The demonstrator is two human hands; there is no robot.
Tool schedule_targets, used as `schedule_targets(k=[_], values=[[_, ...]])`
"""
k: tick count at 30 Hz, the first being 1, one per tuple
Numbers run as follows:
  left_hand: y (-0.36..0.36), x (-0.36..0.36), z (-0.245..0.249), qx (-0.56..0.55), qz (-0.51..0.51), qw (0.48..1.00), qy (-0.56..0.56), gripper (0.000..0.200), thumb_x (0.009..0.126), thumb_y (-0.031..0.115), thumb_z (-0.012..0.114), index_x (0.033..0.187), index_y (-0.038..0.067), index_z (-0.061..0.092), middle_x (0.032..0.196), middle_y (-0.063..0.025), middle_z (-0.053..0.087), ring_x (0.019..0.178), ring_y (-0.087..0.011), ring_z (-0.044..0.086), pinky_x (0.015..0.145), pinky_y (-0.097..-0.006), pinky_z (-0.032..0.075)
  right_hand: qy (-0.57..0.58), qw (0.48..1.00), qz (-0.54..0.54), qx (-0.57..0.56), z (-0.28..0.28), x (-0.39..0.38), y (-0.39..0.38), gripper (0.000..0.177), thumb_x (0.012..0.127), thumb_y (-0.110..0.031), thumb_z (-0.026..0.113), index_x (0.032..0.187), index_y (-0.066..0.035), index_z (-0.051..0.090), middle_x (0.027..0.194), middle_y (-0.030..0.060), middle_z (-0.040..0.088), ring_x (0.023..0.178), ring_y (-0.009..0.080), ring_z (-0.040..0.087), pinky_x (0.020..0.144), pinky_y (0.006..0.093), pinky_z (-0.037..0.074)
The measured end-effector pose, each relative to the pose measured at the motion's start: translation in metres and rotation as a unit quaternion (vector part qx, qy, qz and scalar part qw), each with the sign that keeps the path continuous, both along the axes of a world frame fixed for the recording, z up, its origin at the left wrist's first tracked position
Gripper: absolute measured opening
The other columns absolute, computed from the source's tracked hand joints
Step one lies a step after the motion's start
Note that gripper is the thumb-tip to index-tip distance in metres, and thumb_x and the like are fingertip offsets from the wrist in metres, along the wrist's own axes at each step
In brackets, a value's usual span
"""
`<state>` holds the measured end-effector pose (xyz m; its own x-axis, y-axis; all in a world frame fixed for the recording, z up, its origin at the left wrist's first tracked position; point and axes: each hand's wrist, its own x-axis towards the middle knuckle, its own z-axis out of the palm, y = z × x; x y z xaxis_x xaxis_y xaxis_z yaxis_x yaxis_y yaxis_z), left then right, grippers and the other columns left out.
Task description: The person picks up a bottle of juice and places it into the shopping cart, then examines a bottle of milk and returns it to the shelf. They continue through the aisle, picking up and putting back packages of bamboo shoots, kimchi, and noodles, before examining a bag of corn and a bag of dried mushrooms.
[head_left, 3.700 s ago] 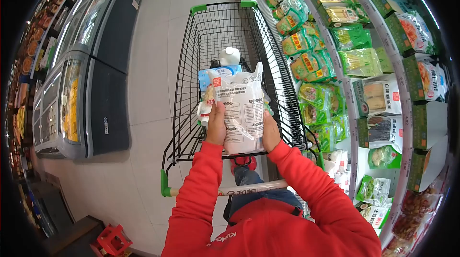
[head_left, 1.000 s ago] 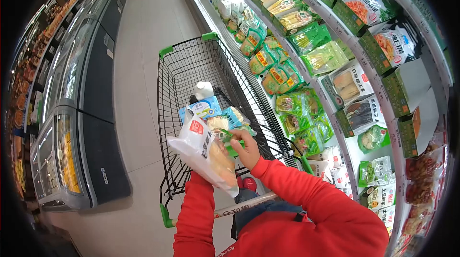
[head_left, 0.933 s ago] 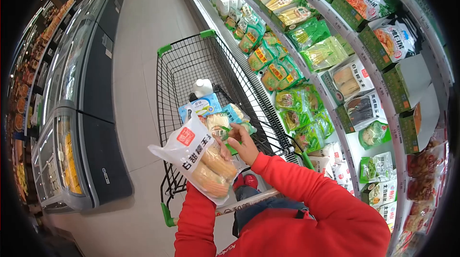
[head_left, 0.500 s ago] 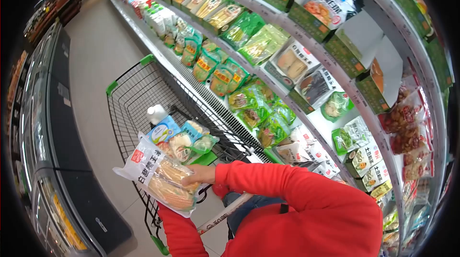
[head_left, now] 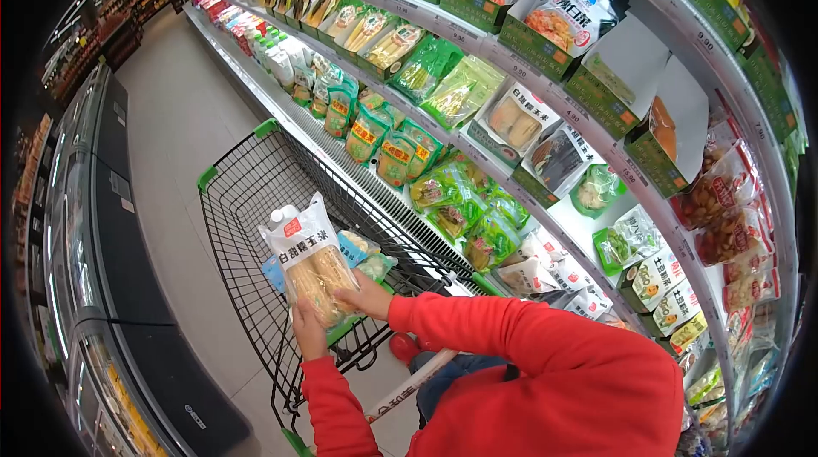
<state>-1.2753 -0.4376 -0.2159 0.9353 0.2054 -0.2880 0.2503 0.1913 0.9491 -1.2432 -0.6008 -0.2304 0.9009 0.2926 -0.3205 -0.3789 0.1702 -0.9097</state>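
A clear and white plastic bag of corn cobs [head_left: 311,274] is held up over the shopping cart [head_left: 256,163], its printed top pointing away from me. My left hand [head_left: 308,329] grips its near left edge. My right hand [head_left: 368,293] grasps its lower right side, with the thumb lying on the front. Behind the bag, partly covered, the cart holds a blue package [head_left: 274,274], another clear and blue bag [head_left: 358,244] and a white bottle, of which only the cap shows.
Along my right runs a chilled shelf [head_left: 477,40] with packaged foods, including green bags [head_left: 490,240] and boxed packs of corn [head_left: 517,116]. Dark freezer cases [head_left: 128,287] line the left side. A floor aisle [head_left: 162,65] stretches ahead. The cart handle [head_left: 413,385] is close to my body.
The bag of corn has turned more upright and shifted right. My left hand, hidden behind it before, now shows at its left edge. The view has shifted slightly.
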Motion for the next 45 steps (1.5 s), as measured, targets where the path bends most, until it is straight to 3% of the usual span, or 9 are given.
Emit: schedule_targets(k=[8, 14, 18, 20, 26, 29, 31, 37, 45], values=[[-0.004, -0.002, 0.017, 0.108, -0.083, 0.984, -0.111, 0.045, 0.091, 0.025, 0.061, 0.122, -0.002, 0.044, 0.113, -0.0124, 0.057, 0.100, -0.0174, 0.055, 0.088, -0.0297, 0.044, -0.063, 0.998, -0.013, 0.016, 0.025, -0.004, -0.013, 0.055, 0.086, -0.022, 0.061, 0.129, 0.001, 0.038, 0.119, 0.0141, 0.053, 0.103, 0.0182, 0.055, 0.087, 0.0307, 0.046], [-0.019, -0.009, 0.019, -0.035, -0.172, 0.977, -0.119, 0.051, 0.082, 0.009, 0.067, 0.126, -0.001, 0.042, 0.115, -0.0110, 0.056, 0.104, -0.0181, 0.055, 0.089, -0.0300, 0.045, -0.282, 0.888, -0.023, -0.362, 0.060, -0.042, -0.044, 0.071, 0.075, -0.040, 0.070, 0.126, 0.000, 0.041, 0.107, 0.0235, 0.058, 0.098, 0.0346, 0.060, 0.085, 0.0397, 0.047], [-0.022, -0.018, 0.026, 0.030, -0.258, 0.956, -0.135, 0.051, 0.073, 0.001, 0.073, 0.119, -0.003, 0.052, 0.113, -0.0111, 0.060, 0.102, -0.0183, 0.058, 0.087, -0.0295, 0.047, -0.410, 0.868, 0.058, -0.276, 0.116, -0.065, -0.066, 0.068, 0.076, -0.030, 0.073, 0.129, -0.003, 0.040, 0.116, 0.0175, 0.055, 0.108, 0.0275, 0.056, 0.092, 0.0338, 0.044], [-0.027, -0.018, 0.031, 0.140, -0.264, 0.930, -0.216, 0.047, 0.076, 0.008, 0.072, 0.118, -0.003, 0.054, 0.113, -0.0116, 0.061, 0.106, -0.0197, 0.057, 0.091, -0.0318, 0.045, -0.313, 0.905, 0.109, -0.268, 0.124, -0.069, -0.077, 0.062, 0.078, -0.025, 0.071, 0.128, -0.004, 0.042, 0.119, 0.0141, 0.054, 0.111, 0.0250, 0.054, 0.095, 0.0327, 0.043], [-0.058, -0.009, -0.003, 0.036, -0.251, 0.938, -0.238, 0.051, 0.080, 0.012, 0.070, 0.125, -0.002, 0.051, 0.114, -0.0117, 0.062, 0.106, -0.0214, 0.058, 0.091, -0.0334, 0.045, -0.361, 0.877, -0.154, -0.277, 0.104, -0.069, -0.120, 0.054, 0.072, -0.023, 0.076, 0.118, -0.006, 0.052, 0.112, 0.0141, 0.058, 0.107, 0.0267, 0.057, 0.092, 0.0345, 0.045], [-0.047, -0.014, 0.026, 0.165, -0.306, 0.905, -0.246, 0.051, 0.082, 0.014, 0.069, 0.127, -0.001, 0.050, 0.111, -0.0132, 0.064, 0.103, -0.0214, 0.061, 0.089, -0.0328, 0.046, -0.412, 0.800, -0.182, -0.397, 0.096, -0.048, -0.169, 0.053, 0.073, -0.020, 0.075, 0.118, -0.004, 0.052, 0.112, 0.0148, 0.061, 0.104, 0.0252, 0.059, 0.091, 0.0339, 0.046], [-0.046, -0.024, 0.043, 0.180, -0.348, 0.889, -0.238, 0.049, 0.082, 0.016, 0.069, 0.124, -0.001, 0.052, 0.110, -0.0138, 0.064, 0.102, -0.0219, 0.061, 0.088, -0.0325, 0.047, -0.357, 0.851, -0.295, -0.248, 0.129, -0.048, -0.193, 0.046, 0.073, -0.013, 0.074, 0.115, -0.002, 0.057, 0.111, 0.0107, 0.064, 0.102, 0.0217, 0.061, 0.090, 0.0327, 0.047], [-0.053, -0.024, 0.042, 0.349, -0.395, 0.816, -0.236, 0.051, 0.079, 0.028, 0.070, 0.119, 0.000, 0.056, 0.106, -0.0199, 0.063, 0.098, -0.0308, 0.062, 0.084, -0.0368, 0.048, -0.311, 0.817, -0.395, -0.283, 0.122, -0.017, -0.295, 0.045, 0.070, -0.001, 0.075, 0.112, 0.000, 0.057, 0.106, 0.0091, 0.065, 0.095, 0.0170, 0.062, 0.084, 0.0314, 0.050], [-0.205, 0.098, 0.113, 0.153, -0.394, 0.847, -0.323, 0.060, 0.082, 0.014, 0.066, 0.132, -0.002, 0.038, 0.127, -0.0227, 0.049, 0.115, -0.0332, 0.051, 0.093, -0.0381, 0.044, -0.265, 0.904, -0.288, -0.172, 0.129, -0.007, -0.277, 0.048, 0.068, -0.002, 0.076, 0.113, -0.002, 0.058, 0.103, 0.0070, 0.066, 0.093, 0.0166, 0.062, 0.083, 0.0301, 0.049]])
